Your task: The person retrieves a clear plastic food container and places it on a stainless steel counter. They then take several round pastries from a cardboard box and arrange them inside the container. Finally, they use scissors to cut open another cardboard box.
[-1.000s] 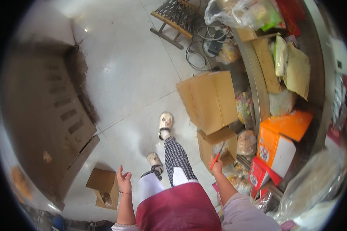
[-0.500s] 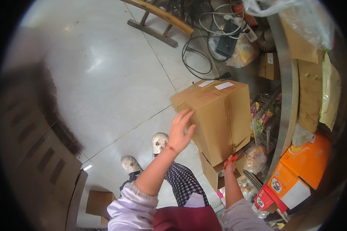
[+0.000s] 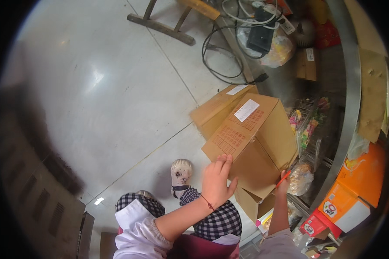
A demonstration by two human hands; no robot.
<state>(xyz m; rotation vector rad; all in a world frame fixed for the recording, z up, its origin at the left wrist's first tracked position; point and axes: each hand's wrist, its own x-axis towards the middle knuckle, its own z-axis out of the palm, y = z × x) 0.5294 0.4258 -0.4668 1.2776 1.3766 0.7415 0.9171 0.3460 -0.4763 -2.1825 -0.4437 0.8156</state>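
A brown cardboard box (image 3: 259, 164) with red print and a white label leans at an angle to the right of my legs. The fingers of my left hand (image 3: 218, 179) lie stretched out on its near left corner, thumb apart. My right hand (image 3: 282, 184) is closed around red-handled scissors (image 3: 283, 178) beside the box's lower right edge; their blades are hard to make out. A second cardboard box (image 3: 212, 112) stands right behind the first. Under the leaning box sits an open carton (image 3: 246, 205), its inside mostly hidden.
A metal-edged shelf (image 3: 353, 86) curves along the right, with an orange box (image 3: 358, 177) on it. Bagged goods (image 3: 300, 179) and a wire basket (image 3: 309, 125) sit beneath. Black cables (image 3: 212, 69) and a wooden stand (image 3: 160, 28) lie ahead on the grey floor (image 3: 108, 116).
The printed box has tipped toward me and right, coming apart from the box behind. My left hand has moved down onto its corner. The right hand, with the scissors, has shifted right.
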